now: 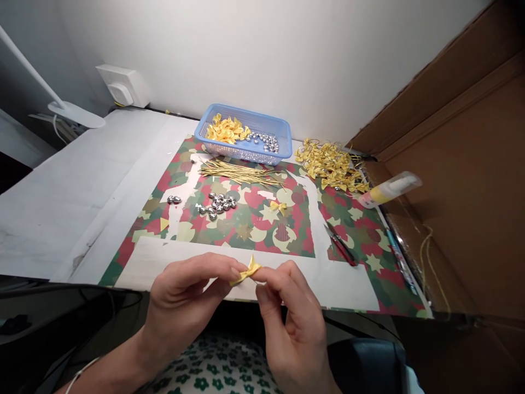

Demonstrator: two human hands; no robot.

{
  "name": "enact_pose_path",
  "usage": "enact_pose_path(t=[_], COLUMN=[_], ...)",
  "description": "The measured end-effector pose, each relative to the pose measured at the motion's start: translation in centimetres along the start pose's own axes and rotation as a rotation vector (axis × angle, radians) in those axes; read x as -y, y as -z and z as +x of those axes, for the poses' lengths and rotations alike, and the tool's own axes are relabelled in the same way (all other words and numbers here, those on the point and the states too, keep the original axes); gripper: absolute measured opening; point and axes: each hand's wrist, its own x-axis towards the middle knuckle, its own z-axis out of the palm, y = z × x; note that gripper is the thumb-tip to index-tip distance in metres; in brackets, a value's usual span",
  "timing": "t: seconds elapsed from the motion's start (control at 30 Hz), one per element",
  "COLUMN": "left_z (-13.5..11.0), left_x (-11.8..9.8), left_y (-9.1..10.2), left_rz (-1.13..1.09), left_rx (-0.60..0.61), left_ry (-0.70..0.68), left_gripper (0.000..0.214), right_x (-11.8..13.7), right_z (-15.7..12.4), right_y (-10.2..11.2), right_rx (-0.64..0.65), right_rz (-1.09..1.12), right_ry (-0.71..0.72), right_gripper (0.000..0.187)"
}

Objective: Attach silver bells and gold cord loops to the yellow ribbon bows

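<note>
A small yellow ribbon bow [249,270] is held up over the front edge of the table. My left hand [186,295] pinches one end of it between thumb and fingers. On its other side, the index finger of my right hand [293,314] presses against the bow, with the thumb bent just below. Behind my hands lie a cluster of shiny silver bells or beads [219,204] and another yellow bow [278,207]. Farther back is a bundle of thin gold ties [240,173].
At the back stands a blue basket [283,123] containing yellow bows and silver beads. Right of it is a pile of finished-looking yellow bows [330,164] with ties. A glue bottle [389,190], red-handled tweezers or scissors [342,246] and a pen [397,254] lie near the cardboard wall [459,180].
</note>
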Motion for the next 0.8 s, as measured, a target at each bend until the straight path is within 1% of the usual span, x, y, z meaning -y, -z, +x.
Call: enact_pose_path(t=[0.17,0.33,0.43,0.63,0.67,0.73,0.8], left_z=[-0.1,-0.2,-0.3,0.1,0.3,0.4,0.2], left_x=[0.0,0.0,0.2,0.0,0.0,0.2,0.6], left_y=[-0.1,-0.1,0.0,0.1,0.1,0.2,0.3], left_rz=[0.019,0.019,0.030,0.084,0.104,0.148,0.218], left_rx=[-0.008,0.004,0.046,0.163,0.171,0.180,0.172], left_ry=[-0.019,-0.046,-0.051,-0.134,-0.146,-0.169,-0.177], left_gripper=[0.016,0.019,0.024,0.031,0.031,0.029,0.027], right_x=[0.3,0.4,0.4,-0.1,-0.2,-0.4,-0.3], right_z=[-0.1,0.0,0.2,0.3,0.3,0.3,0.6], right_y=[-0.4,-0.5,-0.6,-0.6,-0.4,0.3,1.2], right_rx=[-0.016,-0.048,-0.057,-0.123,-0.114,-0.082,-0.046], right_rz=[-0.019,-0.041,-0.044,0.033,0.033,-0.021,-0.143], right_ry=[-0.034,-0.013,-0.020,-0.166,-0.173,-0.141,-0.053], right_gripper=[0.028,0.024,0.019,0.010,0.012,0.021,0.027])
